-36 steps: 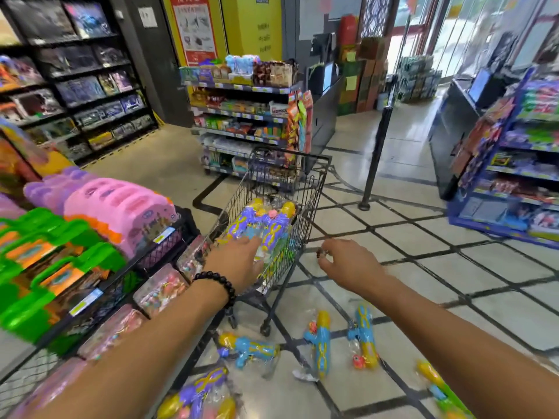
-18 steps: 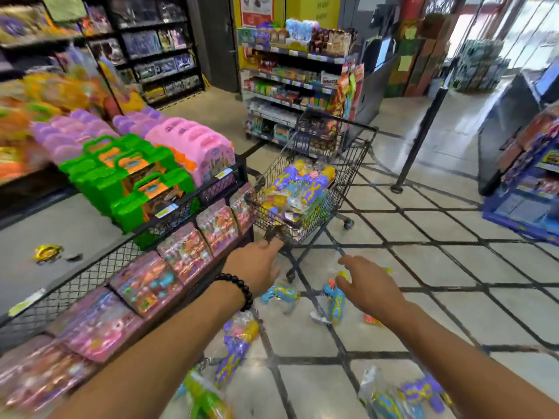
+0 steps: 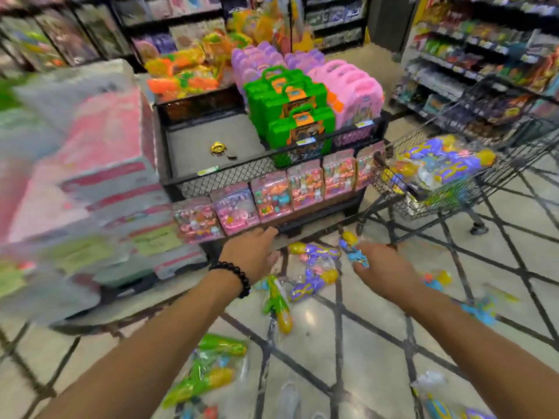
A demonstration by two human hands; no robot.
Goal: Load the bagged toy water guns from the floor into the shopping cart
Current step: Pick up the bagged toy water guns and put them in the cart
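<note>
Both arms reach forward and down over the tiled floor [image 3: 305, 316]. The left hand [image 3: 252, 252], with a black bead bracelet [image 3: 231, 278] at the wrist, hangs with its fingers loosely spread and holds nothing; it is just in front of the lower edge of the display stand [image 3: 272, 164]. The right hand [image 3: 384, 264] is seen from the back with its fingers bent downward. A blue and yellow bagged water gun [image 3: 352, 247] shows at its fingertips, but blur hides whether the fingers grip it or only reach it.

Between the two hands, slightly beyond them, lies a purple and yellow bagged water gun [image 3: 314, 252]. Nearer the person, below the gap between the hands, are a second purple one [image 3: 311, 282] and a green and yellow one [image 3: 276, 303], touching or overlapping each other. More bagged guns lie scattered on the floor: a green and yellow pair [image 3: 211, 370] near the left forearm, blue ones [image 3: 481, 309] to the right of the right forearm, and another [image 3: 438, 400] at the bottom right corner of the view.

The shopping cart [image 3: 472, 189] stands to the right of the display stand, beyond the right hand and well apart from it. Its basket holds a heap of bagged purple, blue and yellow water guns [image 3: 438, 161] that rises to the rim.
</note>
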